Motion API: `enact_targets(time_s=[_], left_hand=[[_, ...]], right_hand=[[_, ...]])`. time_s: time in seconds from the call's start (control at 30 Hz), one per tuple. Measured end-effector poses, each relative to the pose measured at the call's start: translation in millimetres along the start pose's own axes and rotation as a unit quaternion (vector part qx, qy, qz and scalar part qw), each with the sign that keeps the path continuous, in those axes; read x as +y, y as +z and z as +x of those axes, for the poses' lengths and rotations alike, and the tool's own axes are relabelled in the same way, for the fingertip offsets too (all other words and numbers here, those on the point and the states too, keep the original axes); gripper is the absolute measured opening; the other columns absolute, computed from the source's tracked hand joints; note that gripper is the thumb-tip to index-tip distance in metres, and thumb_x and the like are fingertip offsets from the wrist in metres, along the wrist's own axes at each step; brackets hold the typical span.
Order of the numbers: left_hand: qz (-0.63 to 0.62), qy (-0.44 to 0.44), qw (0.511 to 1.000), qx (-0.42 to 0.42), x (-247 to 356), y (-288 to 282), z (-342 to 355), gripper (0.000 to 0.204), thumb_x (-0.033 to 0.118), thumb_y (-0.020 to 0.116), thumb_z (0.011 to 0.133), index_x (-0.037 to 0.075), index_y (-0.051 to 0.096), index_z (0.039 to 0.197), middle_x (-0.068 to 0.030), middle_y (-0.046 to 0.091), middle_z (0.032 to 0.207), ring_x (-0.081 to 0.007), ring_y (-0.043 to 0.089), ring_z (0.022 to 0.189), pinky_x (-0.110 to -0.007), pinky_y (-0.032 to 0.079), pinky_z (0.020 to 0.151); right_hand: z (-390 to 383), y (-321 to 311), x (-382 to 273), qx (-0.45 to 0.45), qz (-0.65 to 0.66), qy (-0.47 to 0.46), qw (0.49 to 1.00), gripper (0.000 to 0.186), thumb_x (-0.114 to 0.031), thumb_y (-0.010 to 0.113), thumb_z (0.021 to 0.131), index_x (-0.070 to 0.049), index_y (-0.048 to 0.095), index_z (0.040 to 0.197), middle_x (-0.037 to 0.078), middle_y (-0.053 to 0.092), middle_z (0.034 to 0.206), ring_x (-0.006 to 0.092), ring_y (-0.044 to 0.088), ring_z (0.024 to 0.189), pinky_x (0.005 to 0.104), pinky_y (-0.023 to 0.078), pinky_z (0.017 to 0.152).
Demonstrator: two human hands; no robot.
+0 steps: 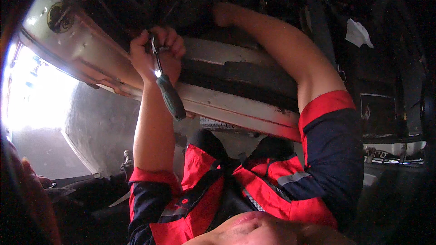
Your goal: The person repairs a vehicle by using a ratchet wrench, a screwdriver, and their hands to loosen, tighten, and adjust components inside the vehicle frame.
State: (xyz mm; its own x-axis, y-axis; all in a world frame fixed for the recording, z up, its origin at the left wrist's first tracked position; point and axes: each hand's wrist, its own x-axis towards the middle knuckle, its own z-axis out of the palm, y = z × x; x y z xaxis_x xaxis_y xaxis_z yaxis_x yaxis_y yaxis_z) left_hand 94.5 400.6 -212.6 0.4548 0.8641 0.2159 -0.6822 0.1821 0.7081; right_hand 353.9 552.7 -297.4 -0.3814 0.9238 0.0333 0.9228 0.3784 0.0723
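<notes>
My left hand (pixel 147 61) is closed around the metal shaft of what looks like a ratchet wrench (pixel 170 99). Its dark green and black handle hangs down along my wrist, and its metal neck catches the light. The tool's head end is among my fingers, against a dark part of the vehicle. My right arm stretches up across the opening in the vehicle body (pixel 227 104), and my right hand (pixel 222 16) reaches into deep shadow. Its fingers are lost in the dark, so whether it grips anything cannot be made out.
Pale, worn metal panelling (pixel 86 41) with a round hole borders the left. A white crumpled paper or cloth (pixel 359 33) lies at the upper right. Below the body's edge shows part of a tire (pixel 215 123). Bright light (pixel 38 86) comes in at the far left.
</notes>
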Motion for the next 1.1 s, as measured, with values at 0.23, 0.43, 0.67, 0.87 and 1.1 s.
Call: enact_targets(time_s=[0.23, 0.43, 0.67, 0.87, 1.1], left_hand=[[-0.005, 0.004, 1.000, -0.015, -3, 10, 5, 0.034, 0.040, 0.047, 0.081, 0.010, 0.042, 0.068, -0.0051, 0.035, 0.069, -0.0193, 0.031, 0.064, -0.032, 0.026, 0.057], [0.006, 0.004, 1.000, -0.021, -6, 4, 8, 0.034, 0.041, 0.047, 0.082, 0.010, 0.042, 0.070, -0.0055, 0.037, 0.069, -0.0204, 0.033, 0.064, -0.033, 0.028, 0.058], [-0.003, 0.003, 1.000, -0.028, -4, 0, 8, 0.034, 0.041, 0.047, 0.082, 0.010, 0.043, 0.071, -0.0054, 0.038, 0.070, -0.0204, 0.034, 0.064, -0.033, 0.028, 0.056], [-0.028, 0.008, 0.998, -0.052, -1, -5, 8, 0.035, 0.038, 0.045, 0.083, 0.006, 0.044, 0.071, -0.0070, 0.038, 0.068, -0.0188, 0.034, 0.060, -0.030, 0.026, 0.052], [-0.042, 0.010, 0.999, -0.030, -7, 3, 9, 0.036, 0.038, 0.045, 0.083, 0.006, 0.044, 0.069, -0.0078, 0.039, 0.068, -0.0198, 0.034, 0.059, -0.032, 0.026, 0.052]], right_hand=[[-12, -7, 8, 0.013, 0.001, -0.010, 1.000, 0.024, -0.007, 0.054, 0.071, 0.002, 0.069, 0.088, 0.025, 0.065, 0.102, 0.0377, 0.063, 0.096, 0.0468, 0.049, 0.085], [-6, -1, 17, -0.039, -0.134, -0.090, 0.986, 0.025, -0.009, 0.052, 0.074, 0.001, 0.069, 0.090, 0.024, 0.066, 0.102, 0.0372, 0.063, 0.095, 0.0462, 0.049, 0.086], [-1, 6, 15, -0.011, -0.008, 0.063, 0.998, 0.026, -0.010, 0.052, 0.076, -0.002, 0.070, 0.094, 0.022, 0.066, 0.104, 0.0378, 0.063, 0.096, 0.0456, 0.051, 0.083], [-6, -3, 6, 0.039, 0.054, 0.025, 0.997, 0.032, -0.008, 0.055, 0.075, -0.007, 0.068, 0.104, 0.022, 0.065, 0.106, 0.0392, 0.063, 0.098, 0.0464, 0.051, 0.082], [-1, 8, 21, -0.010, -0.040, 0.059, 0.997, 0.028, -0.005, 0.056, 0.071, -0.002, 0.069, 0.096, 0.022, 0.066, 0.103, 0.0371, 0.064, 0.096, 0.0463, 0.052, 0.082]])
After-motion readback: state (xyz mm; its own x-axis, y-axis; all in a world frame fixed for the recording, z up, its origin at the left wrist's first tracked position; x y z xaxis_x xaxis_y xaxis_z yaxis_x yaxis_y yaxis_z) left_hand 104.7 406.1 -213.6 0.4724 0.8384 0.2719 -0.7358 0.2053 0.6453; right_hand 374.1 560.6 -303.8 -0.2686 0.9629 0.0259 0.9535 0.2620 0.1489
